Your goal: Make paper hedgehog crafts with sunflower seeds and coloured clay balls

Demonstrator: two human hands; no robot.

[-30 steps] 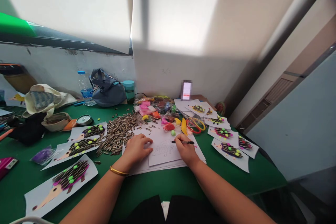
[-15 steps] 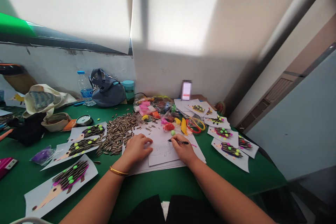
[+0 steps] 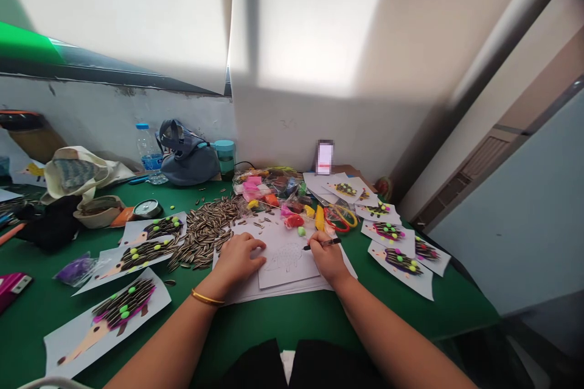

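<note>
A white sheet of paper (image 3: 274, 279) lies on a small stack in front of me, with a faint hedgehog-like outline drawn on it. My right hand (image 3: 327, 260) grips a black pen (image 3: 329, 244), its tip pointing left near the drawing's right end. Whether the tip touches the paper I cannot tell. My left hand (image 3: 241, 258) rests on the sheet's left edge, fingers spread and holding nothing. Beside it spreads a heap of striped sunflower seeds (image 3: 205, 225). A small light-green ball of clay (image 3: 301, 231) sits just above the drawing.
Finished-looking hedgehog cards (image 3: 401, 260) fan out at right, and more hedgehog cards (image 3: 109, 322) lie at left. Behind the paper are scissors (image 3: 340, 219) and bags of coloured clay (image 3: 264, 185). A phone (image 3: 325, 158), blue bag (image 3: 189, 161), cup (image 3: 225, 158) and water bottle (image 3: 150, 158) stand along the wall.
My right hand has shifted slightly right with the pen, drawing its tip away from the outline. The left hand stays in place on the paper.
</note>
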